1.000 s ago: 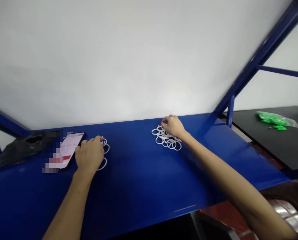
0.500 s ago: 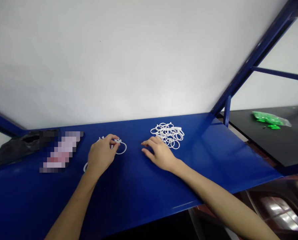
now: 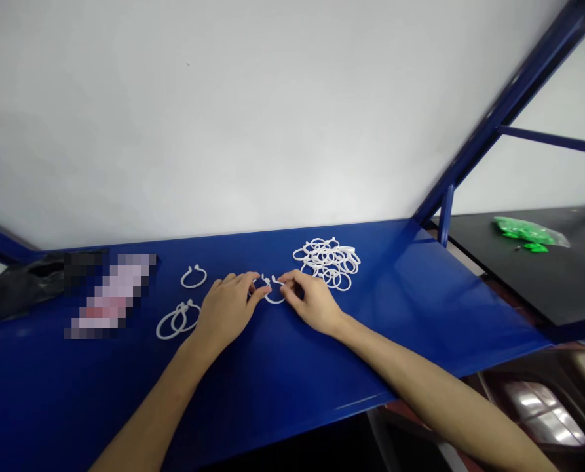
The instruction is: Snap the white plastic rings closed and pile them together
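Observation:
Between my hands is a white plastic curtain ring [image 3: 274,301] with its ends apart. My left hand [image 3: 230,305] pinches white ring parts between thumb and fingertips; part of what seems a second ring shows behind those fingers. My right hand [image 3: 314,303] has thumb and index finger closed on the right side of the curtain ring. Beyond my right hand lies a heap of several white rings [image 3: 334,259]. Left of my left hand, a single open ring [image 3: 194,286] lies on the blue table [image 3: 282,367], with overlapping rings [image 3: 167,335] nearer me.
At the left lie a pixelated flat item [image 3: 110,295] and a black plastic bag [image 3: 21,288]. A white wall [image 3: 253,131] rises behind the table. Blue frame bars [image 3: 489,124] stand at the right, beside a black table [image 3: 532,275] with a bag of green pieces [image 3: 530,231].
My left hand has moved right with the white ring, close to my right hand. My right fingers have closed on a ring. Rings at the left are now uncovered.

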